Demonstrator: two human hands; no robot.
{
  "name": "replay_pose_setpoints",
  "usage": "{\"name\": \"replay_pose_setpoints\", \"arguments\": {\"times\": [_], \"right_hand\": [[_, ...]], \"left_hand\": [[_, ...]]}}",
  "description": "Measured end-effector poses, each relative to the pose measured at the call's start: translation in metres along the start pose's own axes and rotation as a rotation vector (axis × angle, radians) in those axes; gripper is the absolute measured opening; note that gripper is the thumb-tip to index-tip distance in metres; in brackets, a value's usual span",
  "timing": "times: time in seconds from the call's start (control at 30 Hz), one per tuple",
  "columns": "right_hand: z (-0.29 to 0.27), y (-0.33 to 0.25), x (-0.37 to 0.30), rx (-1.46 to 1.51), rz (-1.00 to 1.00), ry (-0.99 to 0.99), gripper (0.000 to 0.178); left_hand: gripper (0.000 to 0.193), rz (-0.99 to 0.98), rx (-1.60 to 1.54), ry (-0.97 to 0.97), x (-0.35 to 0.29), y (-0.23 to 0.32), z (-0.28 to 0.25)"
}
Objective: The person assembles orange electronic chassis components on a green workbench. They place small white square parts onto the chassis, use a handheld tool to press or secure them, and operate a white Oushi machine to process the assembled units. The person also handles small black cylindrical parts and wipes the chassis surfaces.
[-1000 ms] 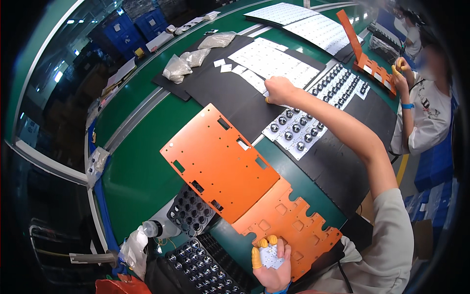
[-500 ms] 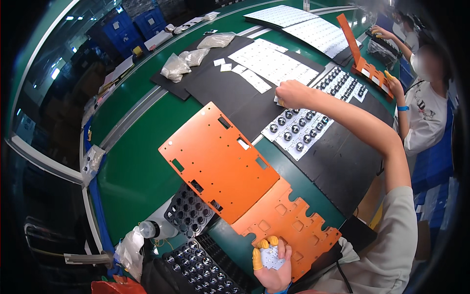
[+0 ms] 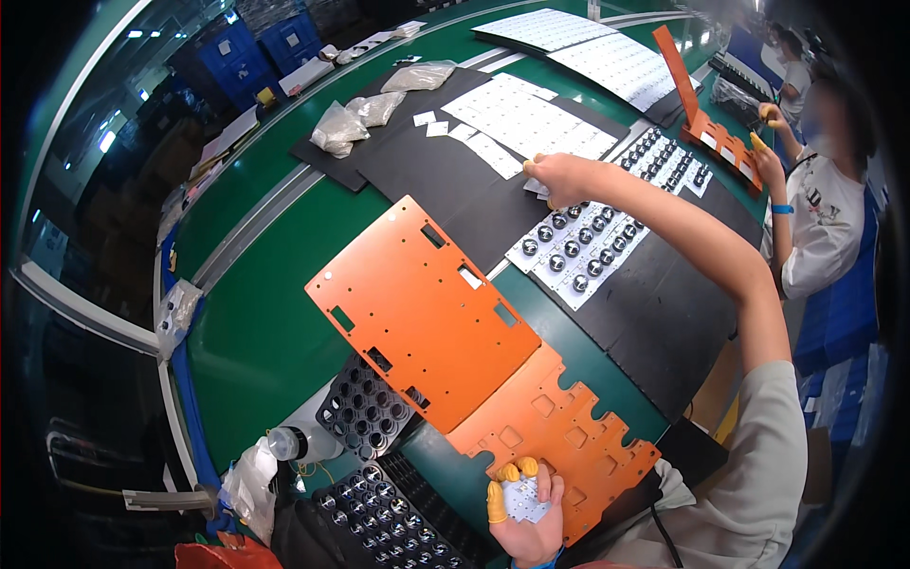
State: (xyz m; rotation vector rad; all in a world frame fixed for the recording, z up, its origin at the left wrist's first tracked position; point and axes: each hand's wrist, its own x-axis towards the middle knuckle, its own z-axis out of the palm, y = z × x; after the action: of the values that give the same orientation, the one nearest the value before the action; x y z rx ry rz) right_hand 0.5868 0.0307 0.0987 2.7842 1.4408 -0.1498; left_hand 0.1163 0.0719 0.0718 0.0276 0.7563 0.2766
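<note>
White board [image 3: 523, 500] inside the left hand [image 3: 533, 533], grip half-curled

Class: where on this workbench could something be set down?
Bare green tabletop, left of the upper orange plate; bare black mat, between that plate and the white sheets. Crowded: lower left, shiny domes and a bottle; beside the right hand, domed boards.

Blue bins [image 3: 226, 64] stand dimly lit beyond the green worktable [image 3: 251, 266].

Pale grey short sleeve [image 3: 766, 441], yellow finger cots [image 3: 497, 503], blue wristband [image 3: 550, 561]
</note>
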Motion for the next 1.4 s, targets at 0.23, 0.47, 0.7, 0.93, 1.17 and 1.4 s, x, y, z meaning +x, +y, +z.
{"name": "replay_pose_setpoints", "arguments": {"times": [0.23, 0.47, 0.7, 0.93, 1.17, 1.4], "right_hand": [[0.01, -0.005, 0.011, -0.203, -0.067, 0.08, 0.035], [0.004, 0.005, -0.001, -0.155, -0.106, 0.316, 0.023], [-0.039, -0.123, -0.141, 0.273, -0.392, 0.834, 0.038], [-0.004, -0.24, -0.258, 0.46, -0.831, 0.541, 0.036], [0.032, -0.257, -0.278, 0.47, -0.572, 0.511, 0.026], [0.072, -0.165, -0.392, 0.379, 0.373, 0.955, 0.033]], "left_hand": [[0.028, 0.014, -0.005, -0.055, -0.004, 0.0, 0.007], [0.033, 0.127, 0.025, -0.272, 0.009, -0.009, -0.015], [0.037, 0.151, 0.119, -0.305, 0.007, -0.005, -0.002], [0.064, 0.21, 0.351, -0.383, -0.016, -0.014, 0.02], [0.047, 0.383, 0.513, -0.047, -0.013, -0.022, 0.006], [0.027, 0.152, 0.324, -0.205, -0.002, -0.021, 0.016]]}}
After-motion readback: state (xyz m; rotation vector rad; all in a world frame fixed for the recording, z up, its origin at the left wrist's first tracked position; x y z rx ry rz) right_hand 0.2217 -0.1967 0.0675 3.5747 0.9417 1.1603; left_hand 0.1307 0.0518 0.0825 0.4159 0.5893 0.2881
